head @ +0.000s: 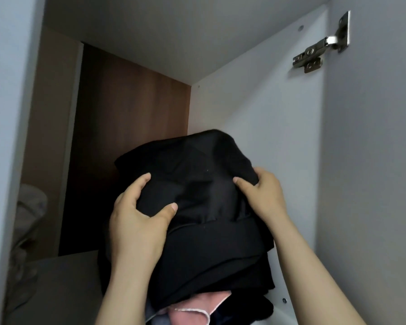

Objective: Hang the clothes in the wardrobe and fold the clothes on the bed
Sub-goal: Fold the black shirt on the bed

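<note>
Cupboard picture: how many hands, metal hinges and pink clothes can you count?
Hands: 2, left hand and right hand, gripping the black garment
Hinges: 1, the metal hinge
Pink clothes: 1, the pink cloth
Total: 4

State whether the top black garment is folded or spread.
Folded: the black fabric garment forms a compact bundle with layered edges.
</note>
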Tool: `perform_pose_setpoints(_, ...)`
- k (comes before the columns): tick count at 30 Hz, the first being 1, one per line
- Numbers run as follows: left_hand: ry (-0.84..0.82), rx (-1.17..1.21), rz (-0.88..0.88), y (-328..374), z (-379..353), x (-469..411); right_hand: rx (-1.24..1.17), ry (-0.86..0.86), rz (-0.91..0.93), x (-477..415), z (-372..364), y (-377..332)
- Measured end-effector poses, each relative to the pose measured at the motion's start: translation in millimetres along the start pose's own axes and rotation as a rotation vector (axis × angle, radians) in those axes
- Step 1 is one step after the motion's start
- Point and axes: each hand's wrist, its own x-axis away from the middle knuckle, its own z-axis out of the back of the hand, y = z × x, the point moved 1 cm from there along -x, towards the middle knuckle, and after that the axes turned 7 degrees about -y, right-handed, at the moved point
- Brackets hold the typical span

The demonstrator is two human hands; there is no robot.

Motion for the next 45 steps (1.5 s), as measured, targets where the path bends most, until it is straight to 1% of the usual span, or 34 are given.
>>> perform_pose_setpoints(2, 0.046, 0.107, -0.053, 4, -2, -6, -0.037, 0.089, 0.063, -11, 4, -9)
perform_pose_setpoints(4, 0.084, 0.153, -0.109, 9, -3, -18, -0.056, 0.16, 0.096, -26, 6, -18)
perform_pose_setpoints(6, 0.094, 0.141, -0.112, 11, -5, -36, -0.047, 0.181, 0.086, -41, 1, -23)
perform_pose_setpoints(7, 0.089, 0.125, -0.081, 9, -6, -44, -0.025, 0.155, 0.055, -46, -5, -21)
perform_pose_setpoints(8, 0.08, 0.098, -0.03, 6, -8, -50, 0.02, 0.095, 0.01, -51, -13, -16)
perform_pose_setpoints(9, 0.065, 0.055, 0.037, 0, -8, -55, 0.086, -0.002, -0.046, -53, -23, -9)
perform_pose_setpoints(11, 0.011, -0.038, 0.183, -13, -7, -56, 0.163, -0.258, -0.188, -52, -43, 7)
perform_pose_setpoints(12, -0.021, -0.063, 0.238, -19, -5, -53, 0.153, -0.347, -0.246, -49, -49, 13)
perform_pose_setpoints(13, -0.048, -0.073, 0.272, -22, -2, -50, 0.141, -0.38, -0.27, -47, -52, 17)
perform_pose_setpoints(14, -0.062, -0.081, 0.281, -23, 0, -47, 0.141, -0.374, -0.262, -47, -51, 17)
perform_pose_setpoints(16, -0.042, -0.119, 0.238, -18, 2, -38, 0.18, -0.325, -0.22, -48, -46, 14)
perform_pose_setpoints(18, 0.017, -0.154, 0.135, -8, 2, -27, 0.228, -0.258, -0.172, -45, -39, 6)
perform_pose_setpoints(20, 0.05, -0.127, 0.05, 2, 0, -16, 0.216, -0.185, -0.115, -37, -31, -2)
perform_pose_setpoints(23, 0.056, -0.067, -0.01, 14, 1, -4, 0.109, -0.077, -0.024, -17, -14, -12)
perform_pose_setpoints(26, 0.056, -0.115, -0.056, 25, 0, 11, 0.145, 0.004, 0.055, 7, 6, -21)
perform_pose_setpoints(29, 0.034, -0.091, -0.1, 39, -6, 31, 0.194, 0.04, 0.079, 33, 25, -30)
perform_pose_setpoints(32, -0.012, -0.102, -0.145, 52, -11, 48, 0.242, 0.062, 0.078, 60, 44, -38)
perform_pose_setpoints(35, -0.081, -0.073, -0.155, 62, -12, 63, 0.305, 0.122, 0.061, 91, 66, -51)
perform_pose_setpoints(41, -0.28, 0.071, -0.197, 77, 3, 102, 0.515, 0.224, 0.026, 172, 109, -91)
perform_pose_setpoints(45, -0.432, 0.195, -0.238, 75, 23, 128, 0.649, 0.272, -0.034, 235, 130, -123)
